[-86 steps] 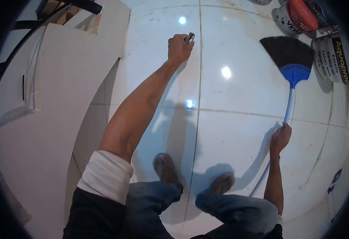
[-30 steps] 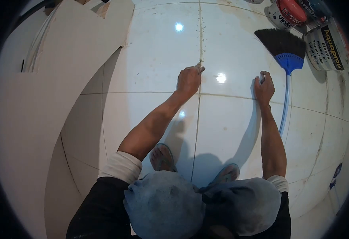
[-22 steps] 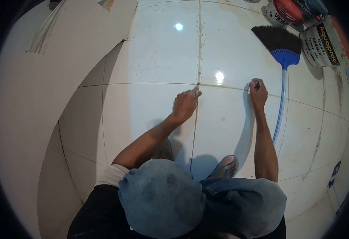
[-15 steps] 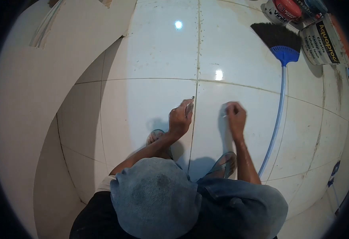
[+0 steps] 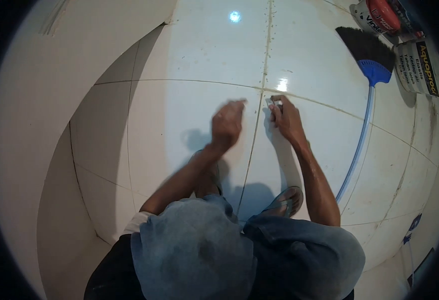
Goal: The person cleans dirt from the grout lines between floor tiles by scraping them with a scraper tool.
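Note:
White floor tiles (image 5: 214, 65) with a dirty grout line (image 5: 252, 145) lie below my hands. My left hand (image 5: 228, 122) is left of that line, blurred by motion, and whether it holds anything cannot be made out. On the other side of the line, my right hand (image 5: 287, 117) has its thumb and fingers pinched around a small dark object (image 5: 274, 102), close over the tile. Small specks run along the grout farther forward.
A broom with a blue head (image 5: 374, 71) lies on the right. Beyond it stand an Aquaproof bucket (image 5: 416, 67) and a red-topped can (image 5: 383, 16). A pale curved panel (image 5: 44, 110) fills the left. My sandalled feet (image 5: 292, 200) are on the tiles.
My right hand has moved forward and toward the grout line. The small dark object, earlier near my left hand, now appears in my right. My left hand has drawn away from the line, and the view has shifted.

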### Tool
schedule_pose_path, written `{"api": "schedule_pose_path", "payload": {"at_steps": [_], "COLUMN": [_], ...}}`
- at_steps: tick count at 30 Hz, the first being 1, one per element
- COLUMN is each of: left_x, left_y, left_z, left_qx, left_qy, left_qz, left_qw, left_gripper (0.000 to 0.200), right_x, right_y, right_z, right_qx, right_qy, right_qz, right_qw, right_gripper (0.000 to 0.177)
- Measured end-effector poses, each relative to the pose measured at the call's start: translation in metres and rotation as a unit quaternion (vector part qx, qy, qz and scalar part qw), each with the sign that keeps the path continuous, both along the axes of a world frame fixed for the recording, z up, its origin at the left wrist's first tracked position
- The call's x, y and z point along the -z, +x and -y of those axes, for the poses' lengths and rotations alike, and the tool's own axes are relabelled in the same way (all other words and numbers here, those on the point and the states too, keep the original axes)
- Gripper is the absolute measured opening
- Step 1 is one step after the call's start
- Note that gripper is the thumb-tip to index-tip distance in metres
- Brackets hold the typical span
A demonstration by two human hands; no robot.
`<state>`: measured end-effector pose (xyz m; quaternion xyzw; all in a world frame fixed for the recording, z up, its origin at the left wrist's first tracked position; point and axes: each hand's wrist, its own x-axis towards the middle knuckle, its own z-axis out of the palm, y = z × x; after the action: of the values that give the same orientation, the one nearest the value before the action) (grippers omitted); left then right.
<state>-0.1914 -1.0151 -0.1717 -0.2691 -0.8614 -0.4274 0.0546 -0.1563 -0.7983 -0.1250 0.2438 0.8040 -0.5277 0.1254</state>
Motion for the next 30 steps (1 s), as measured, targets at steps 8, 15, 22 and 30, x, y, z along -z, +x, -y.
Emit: {"api": "schedule_pose_path", "payload": {"at_steps": [8, 15, 22, 30], "left_x": [0.018, 0.018, 0.02, 0.024], "left_y": [-0.054, -0.057, -0.053, -0.045], "left_z": [0.032, 0.032, 0.034, 0.027], "left_qx": [-0.016, -0.006, 0.007, -0.018], "left_qy": [-0.258, -0.23, -0.191, -0.198], "left_qz": [-0.052, -0.052, -0.065, -0.075], "left_qw": [0.965, 0.972, 0.979, 0.977], "left_gripper": [0.052, 0.053, 0.054, 0.052], "right_x": [0.028, 0.015, 0.011, 0.008], "right_y": [-0.076, -0.061, -0.008, 0.061], "right_z": [0.013, -0.041, -0.124, -0.252], "right_qx": [-0.204, -0.21, -0.152, -0.105], "right_qy": [0.258, 0.311, 0.379, 0.424], "right_qz": [-0.154, -0.099, -0.012, 0.058], "right_qw": [0.932, 0.922, 0.913, 0.898], "right_gripper": [0.02, 0.02, 0.029, 0.034]}}
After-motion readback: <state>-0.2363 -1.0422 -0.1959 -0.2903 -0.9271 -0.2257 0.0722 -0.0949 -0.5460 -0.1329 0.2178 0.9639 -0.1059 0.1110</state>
